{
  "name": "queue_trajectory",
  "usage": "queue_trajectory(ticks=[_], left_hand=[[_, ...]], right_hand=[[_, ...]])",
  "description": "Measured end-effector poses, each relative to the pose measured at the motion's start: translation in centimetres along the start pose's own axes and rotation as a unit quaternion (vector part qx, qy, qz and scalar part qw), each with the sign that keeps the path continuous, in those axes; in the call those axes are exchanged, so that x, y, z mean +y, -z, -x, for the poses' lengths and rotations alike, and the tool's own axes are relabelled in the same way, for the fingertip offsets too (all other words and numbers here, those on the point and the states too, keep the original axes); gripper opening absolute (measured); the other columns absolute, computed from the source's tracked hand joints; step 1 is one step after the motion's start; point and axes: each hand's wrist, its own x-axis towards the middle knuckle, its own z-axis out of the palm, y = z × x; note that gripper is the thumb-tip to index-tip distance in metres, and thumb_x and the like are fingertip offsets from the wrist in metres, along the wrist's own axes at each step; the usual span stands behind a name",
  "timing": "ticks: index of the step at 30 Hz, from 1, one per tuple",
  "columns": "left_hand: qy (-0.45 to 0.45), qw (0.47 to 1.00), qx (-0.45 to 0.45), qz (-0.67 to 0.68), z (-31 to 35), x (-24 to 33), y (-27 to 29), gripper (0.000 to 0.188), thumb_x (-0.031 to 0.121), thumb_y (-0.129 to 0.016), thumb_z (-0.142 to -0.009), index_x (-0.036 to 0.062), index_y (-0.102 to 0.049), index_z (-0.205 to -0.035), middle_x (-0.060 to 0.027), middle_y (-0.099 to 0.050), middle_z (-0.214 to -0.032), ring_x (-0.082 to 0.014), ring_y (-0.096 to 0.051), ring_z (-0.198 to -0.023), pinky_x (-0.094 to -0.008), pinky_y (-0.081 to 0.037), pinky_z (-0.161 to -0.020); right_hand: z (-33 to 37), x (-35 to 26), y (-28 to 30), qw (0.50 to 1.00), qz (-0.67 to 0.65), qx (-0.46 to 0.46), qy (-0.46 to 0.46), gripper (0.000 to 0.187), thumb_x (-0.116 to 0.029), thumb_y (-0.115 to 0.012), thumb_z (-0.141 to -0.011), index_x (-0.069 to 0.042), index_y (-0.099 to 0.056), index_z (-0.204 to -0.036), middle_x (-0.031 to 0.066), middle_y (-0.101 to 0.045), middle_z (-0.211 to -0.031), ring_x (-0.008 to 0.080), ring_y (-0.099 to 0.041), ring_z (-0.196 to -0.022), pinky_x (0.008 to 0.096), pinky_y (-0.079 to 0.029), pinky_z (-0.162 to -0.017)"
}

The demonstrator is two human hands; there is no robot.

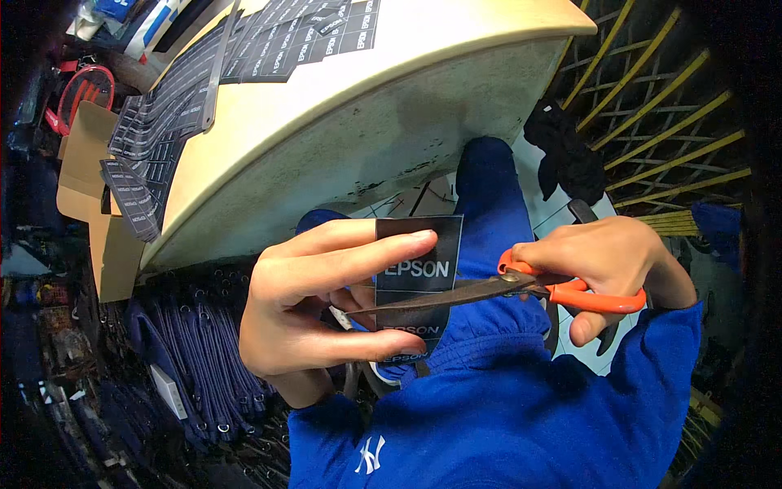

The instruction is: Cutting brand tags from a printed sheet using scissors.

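Observation:
My left hand (281, 314) is closed on a black strip of printed labels (440, 244), with fingers spread along its upper and lower parts. Something small and white shows near the curled fingers, too covered to name. In my right hand (623, 248) is a pair of scissors (599, 300) with orange handles and dark, worn blades. The blades point left and lie across the strip between the left hand's fingers. They look nearly closed; whether they are cutting into the strip I cannot tell.
Ahead stands a pale curved table (456, 28) bearing black printed label sheets (285, 41) and a long thin metal strip (218, 73). An open cardboard box (118, 261) is at its left end. Dark blue straps (204, 350) hang at lower left. Yellow lattice bars (664, 118) stand at right.

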Motion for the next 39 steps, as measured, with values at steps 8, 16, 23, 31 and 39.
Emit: queue_trajectory(ticks=[8, 16, 23, 31, 39], left_hand=[[0.003, 1.0, -0.007, -0.001, -0.19, 0.02, -0.05, 0.061, 0.003, -0.084, -0.058, -0.0016, -0.061, -0.114, -0.0125, -0.059, -0.106, -0.004, -0.059, -0.067, -0.0135, -0.045, -0.053], [-0.007, 1.0, -0.008, 0.016, -0.1, -0.15, -0.14, 0.058, 0.0, -0.082, -0.061, -0.0033, -0.06, -0.115, -0.0143, -0.058, -0.108, -0.0046, -0.059, -0.065, -0.0139, -0.045, -0.055], [-0.001, 1.0, -0.017, -0.005, -0.19, -0.06, 0.04, 0.059, 0.0, -0.082, -0.06, -0.0035, -0.06, -0.115, -0.0125, -0.058, -0.105, -0.0041, -0.059, -0.063, -0.0139, -0.044, -0.055], [-0.015, 1.0, -0.01, -0.012, -0.12, -0.42, 0.09, 0.061, 0.001, -0.083, -0.058, -0.0022, -0.061, -0.114, -0.0104, -0.058, -0.103, -0.0044, -0.056, -0.07, -0.0149, -0.044, -0.057], [-0.001, 1.0, -0.01, -0.002, -0.01, -0.17, 0.06, 0.061, 0.0, -0.083, -0.058, -0.0017, -0.061, -0.115, -0.0111, -0.058, -0.106, -0.0054, -0.058, -0.071, -0.0151, -0.045, -0.058]], right_hand=[[0.1, 0.34, -0.1, 1.0, -0.008, -0.004, -0.018, 0.083, -0.066, -0.068, -0.066, 0.003, -0.044, -0.106, 0.0096, -0.055, -0.066, 0.0223, -0.054, -0.054, 0.032, -0.041, -0.048], [0.15, -0.27, -0.01, 1.0, -0.017, 0.01, -0.021, 0.063, -0.054, -0.066, -0.077, 0.002, -0.05, -0.102, 0.0096, -0.054, -0.063, 0.024, -0.053, -0.054, 0.0333, -0.04, -0.05], [-0.08, -0.29, 0.17, 0.999, -0.006, -0.014, -0.032, 0.076, -0.062, -0.068, -0.07, 0.003, -0.048, -0.105, 0.007, -0.054, -0.062, 0.0189, -0.053, -0.049, 0.03, -0.04, -0.046], [0.03, -0.09, 0.14, 0.998, -0.002, -0.027, -0.051, 0.068, -0.055, -0.07, -0.073, 0.002, -0.05, -0.104, 0.0077, -0.056, -0.063, 0.0199, -0.053, -0.048, 0.0301, -0.04, -0.045], [-0.15, -0.5, 0.12, 0.998, -0.027, -0.023, -0.06, 0.052, -0.049, -0.067, -0.078, -0.001, -0.051, -0.089, 0.0076, -0.055, -0.061, 0.0224, -0.054, -0.05, 0.0314, -0.04, -0.046]])
